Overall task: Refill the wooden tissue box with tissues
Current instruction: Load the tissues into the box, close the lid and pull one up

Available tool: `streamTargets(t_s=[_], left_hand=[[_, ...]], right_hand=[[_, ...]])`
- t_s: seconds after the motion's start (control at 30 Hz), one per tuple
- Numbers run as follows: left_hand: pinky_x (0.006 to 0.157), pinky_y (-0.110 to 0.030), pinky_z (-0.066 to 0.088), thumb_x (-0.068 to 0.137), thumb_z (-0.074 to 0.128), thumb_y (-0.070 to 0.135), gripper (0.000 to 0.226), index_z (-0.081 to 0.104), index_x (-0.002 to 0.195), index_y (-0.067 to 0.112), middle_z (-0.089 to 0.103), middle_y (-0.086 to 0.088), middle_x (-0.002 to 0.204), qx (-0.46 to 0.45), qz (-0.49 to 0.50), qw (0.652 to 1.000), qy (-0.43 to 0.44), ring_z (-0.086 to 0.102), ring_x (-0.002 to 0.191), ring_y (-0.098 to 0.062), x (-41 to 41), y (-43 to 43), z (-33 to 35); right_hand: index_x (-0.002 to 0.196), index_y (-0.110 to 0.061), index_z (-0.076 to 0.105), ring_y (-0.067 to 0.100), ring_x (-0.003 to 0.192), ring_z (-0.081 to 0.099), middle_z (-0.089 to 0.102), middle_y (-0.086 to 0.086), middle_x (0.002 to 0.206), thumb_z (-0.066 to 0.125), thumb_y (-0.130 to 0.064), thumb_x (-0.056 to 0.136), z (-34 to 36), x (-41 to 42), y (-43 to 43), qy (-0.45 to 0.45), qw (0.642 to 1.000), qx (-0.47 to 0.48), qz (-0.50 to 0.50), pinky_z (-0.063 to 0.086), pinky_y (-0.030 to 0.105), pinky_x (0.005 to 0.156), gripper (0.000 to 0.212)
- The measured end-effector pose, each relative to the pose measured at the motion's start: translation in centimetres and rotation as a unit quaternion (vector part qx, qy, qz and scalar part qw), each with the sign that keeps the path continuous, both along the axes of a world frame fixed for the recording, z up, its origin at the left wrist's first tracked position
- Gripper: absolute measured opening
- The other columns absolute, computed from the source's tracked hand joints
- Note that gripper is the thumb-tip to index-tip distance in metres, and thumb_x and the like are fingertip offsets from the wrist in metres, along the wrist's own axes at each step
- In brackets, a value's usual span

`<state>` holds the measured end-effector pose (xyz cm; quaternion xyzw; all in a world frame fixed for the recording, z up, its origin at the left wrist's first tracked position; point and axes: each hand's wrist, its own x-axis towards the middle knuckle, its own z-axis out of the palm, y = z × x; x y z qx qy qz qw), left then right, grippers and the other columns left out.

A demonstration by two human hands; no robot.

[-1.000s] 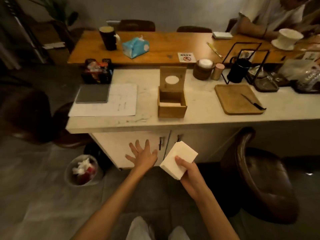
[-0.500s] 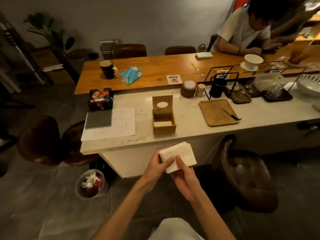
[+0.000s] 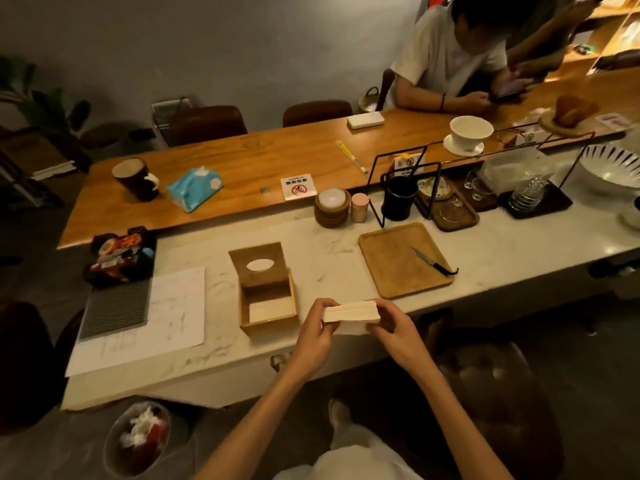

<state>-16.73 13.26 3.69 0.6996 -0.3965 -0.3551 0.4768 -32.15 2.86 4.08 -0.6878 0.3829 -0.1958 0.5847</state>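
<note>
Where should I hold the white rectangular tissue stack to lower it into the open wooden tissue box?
Grip the white rectangular tissue stack by its two short ends, left hand and right hand coming in from opposite sides. It is a soft, flat block, so end support likely keeps it square; the open wooden tissue box, lid tipped back, takes it from above.

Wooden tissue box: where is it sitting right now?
In the head view the wooden tissue box sits centre on the white counter, lid open, between the paper sheet at left and the wooden tray at right, beside the held tissue stack.
</note>
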Motion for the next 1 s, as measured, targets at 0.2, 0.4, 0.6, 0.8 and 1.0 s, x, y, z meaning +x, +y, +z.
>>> streamTargets(t_s=[0.2,0.4,0.6,0.8,1.0], left_hand=[[0.100,-0.016,0.042,0.096,0.047,0.003,0.033,0.042,0.122,0.024,0.049,0.002,0.123,0.014,0.059,0.998,-0.018,0.046,0.117,0.003,0.3,-5.9,-3.7],[0.102,-0.012,0.039,0.098,0.049,0.011,0.035,0.036,0.127,0.024,0.047,0.007,0.124,0.045,0.061,0.997,0.023,0.046,0.121,-0.001,-0.1,-6.2,-6.8],[0.107,-0.012,0.035,0.091,0.058,0.000,0.056,0.032,0.135,0.022,0.044,0.008,0.133,0.040,0.095,0.992,0.067,0.040,0.129,0.000,-0.3,-5.7,-7.8],[0.108,-0.013,0.033,0.089,0.059,-0.002,0.062,0.030,0.136,0.027,0.041,0.013,0.135,0.040,0.105,0.991,0.073,0.038,0.130,0.003,-0.7,-6.2,-8.4],[0.106,-0.006,0.031,0.092,0.053,-0.004,0.055,0.028,0.136,0.019,0.038,0.013,0.135,0.037,0.118,0.989,0.082,0.035,0.129,0.009,-0.8,-6.6,-8.3]], right_hand=[[0.121,-0.026,0.056,0.002,0.114,0.057,0.063,-0.011,0.117,0.057,-0.004,0.093,-4.6,3.0,-5.1,0.012,0.999,0.012,-0.030,0.049,0.026,0.099,0.035],[0.122,-0.027,0.055,0.005,0.116,0.056,0.062,-0.008,0.121,0.052,-0.004,0.096,-8.0,3.2,-5.6,0.029,0.998,0.027,-0.038,0.049,0.036,0.103,0.035],[0.148,-0.031,0.029,-0.004,0.135,0.035,0.034,-0.013,0.152,0.057,0.000,0.092,-8.6,2.9,-5.4,0.005,0.997,0.070,-0.036,0.035,0.012,0.106,0.070],[0.149,-0.039,0.019,0.009,0.145,0.027,0.028,-0.009,0.157,0.056,0.003,0.087,-9.0,3.6,-4.7,-0.003,0.995,0.094,-0.019,0.028,0.039,0.118,0.083],[0.147,-0.040,0.024,0.009,0.143,0.030,0.033,-0.008,0.155,0.056,0.004,0.086,-8.8,3.6,-4.9,-0.011,0.996,0.083,-0.013,0.030,0.036,0.117,0.082]])
